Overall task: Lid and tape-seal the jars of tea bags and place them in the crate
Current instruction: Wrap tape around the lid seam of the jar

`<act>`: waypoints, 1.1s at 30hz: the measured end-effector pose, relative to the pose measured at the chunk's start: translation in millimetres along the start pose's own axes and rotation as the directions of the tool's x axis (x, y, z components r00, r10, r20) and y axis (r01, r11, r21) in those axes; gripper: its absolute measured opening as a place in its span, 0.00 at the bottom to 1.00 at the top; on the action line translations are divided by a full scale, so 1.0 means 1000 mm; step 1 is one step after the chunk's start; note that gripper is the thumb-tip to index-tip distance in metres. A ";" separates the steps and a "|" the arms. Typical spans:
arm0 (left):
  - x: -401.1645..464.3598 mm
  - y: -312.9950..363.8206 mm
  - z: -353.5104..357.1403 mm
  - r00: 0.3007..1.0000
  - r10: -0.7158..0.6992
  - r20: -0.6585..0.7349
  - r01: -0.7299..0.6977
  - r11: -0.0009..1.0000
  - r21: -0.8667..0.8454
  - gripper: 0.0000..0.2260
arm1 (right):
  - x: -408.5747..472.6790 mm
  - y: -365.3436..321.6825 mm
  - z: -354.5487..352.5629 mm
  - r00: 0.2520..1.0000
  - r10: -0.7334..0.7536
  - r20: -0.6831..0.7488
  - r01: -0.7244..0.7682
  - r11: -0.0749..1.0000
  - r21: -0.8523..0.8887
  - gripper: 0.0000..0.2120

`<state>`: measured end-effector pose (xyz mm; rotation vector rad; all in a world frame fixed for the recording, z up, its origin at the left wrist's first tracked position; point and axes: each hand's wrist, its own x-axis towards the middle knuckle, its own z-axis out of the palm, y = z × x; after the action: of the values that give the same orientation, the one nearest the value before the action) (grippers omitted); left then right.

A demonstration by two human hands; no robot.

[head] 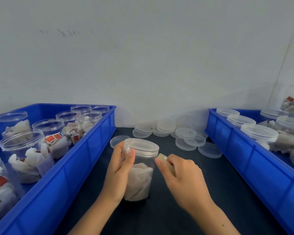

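A clear plastic jar (140,173) of white tea bags stands on the dark table between my hands, with a translucent lid (141,145) on top. My left hand (119,168) grips the jar's left side, thumb just below the lid. My right hand (182,177) holds a small roll of clear tape (165,161) against the jar's right side, just under the lid's rim. A blue crate (244,150) at the right holds several lidded jars (259,133).
At the left, another blue crate (78,160) holds several open jars of tea bags (22,146). Loose clear lids (185,133) lie piled on the table by the back wall. One lid (116,140) lies just behind the jar.
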<state>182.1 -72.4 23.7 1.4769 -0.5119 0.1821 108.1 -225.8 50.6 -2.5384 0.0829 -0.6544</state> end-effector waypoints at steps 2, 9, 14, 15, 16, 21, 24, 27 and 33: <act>-0.001 0.000 0.001 1.000 0.014 -0.023 -0.012 0.998 0.068 0.22 | -0.003 -0.003 0.003 0.999 -0.040 -0.008 0.040 0.999 -0.025 0.22; 0.000 -0.004 0.001 0.990 -0.031 -0.136 0.064 0.968 0.244 0.41 | -0.008 -0.010 0.010 0.991 -0.132 -0.001 0.132 0.990 -0.047 0.20; 0.002 -0.004 0.002 0.989 -0.020 -0.146 0.049 0.979 0.200 0.34 | -0.005 -0.008 0.007 0.996 -0.084 0.022 0.086 0.991 -0.098 0.20; 0.002 -0.005 0.002 0.990 -0.012 -0.142 0.041 0.979 0.198 0.34 | -0.004 -0.007 0.006 0.998 -0.058 0.031 0.061 0.993 -0.100 0.21; 0.002 -0.005 0.003 0.990 -0.006 -0.141 0.034 0.979 0.200 0.34 | -0.003 -0.007 0.006 0.999 -0.032 0.044 0.036 0.994 -0.103 0.21; 0.005 -0.008 0.003 0.986 -0.024 -0.164 0.054 0.981 0.186 0.37 | 0.002 -0.003 -0.002 0.993 0.062 0.102 -0.050 0.991 -0.121 0.29; 0.006 -0.009 0.003 0.986 -0.042 -0.159 0.072 0.979 0.189 0.37 | 0.005 0.003 -0.012 0.994 0.033 0.103 -0.023 0.995 -0.093 0.28; 0.006 -0.007 0.003 0.990 -0.053 -0.134 0.076 0.982 0.174 0.36 | 0.006 0.009 -0.019 0.997 -0.019 0.078 0.030 0.990 -0.138 0.26; 0.008 0.005 0.003 0.998 -0.038 -0.043 0.042 0.994 0.099 0.32 | 0.012 0.015 -0.020 0.993 -0.090 0.072 0.106 0.959 -0.262 0.27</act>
<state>186.6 -76.0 32.0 1.5769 -0.4449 0.2080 110.2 -249.9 63.5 -2.8337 0.0250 -0.6427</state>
